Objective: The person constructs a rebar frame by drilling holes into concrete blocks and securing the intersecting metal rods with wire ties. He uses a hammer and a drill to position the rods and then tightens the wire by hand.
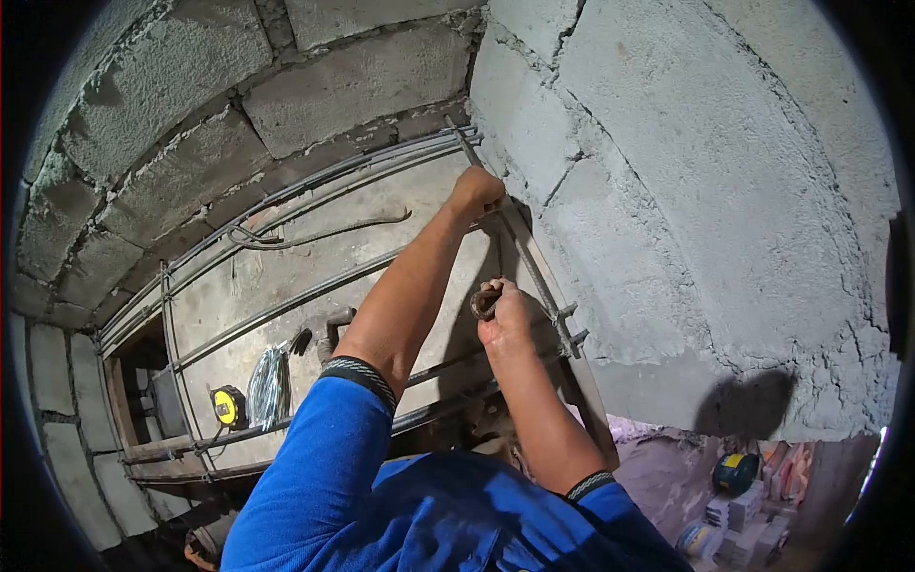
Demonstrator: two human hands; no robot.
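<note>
My left hand (479,191) is closed in a fist at a crossing of steel bars near the wall corner. What its fingers hold is hidden. Below it, my right hand (505,317) grips a rusty bent-rod hook tool (483,305), whose looped end shows beside the fingers. A thin shaft runs up from this hand toward the bars. Close to both hands, a short ribbed rebar (529,262) lies across the long rebars (315,297) of the frame. These bars sit above a pale board (315,234).
A yellow tape measure (228,407), a bundle of silver tie wire (270,386) and a dark pipe elbow (335,329) are on the board. A bent bar (334,229) lies farther back. Block walls (353,91) and a rough plastered wall (667,191) enclose the corner. Blocks (743,524) stand below right.
</note>
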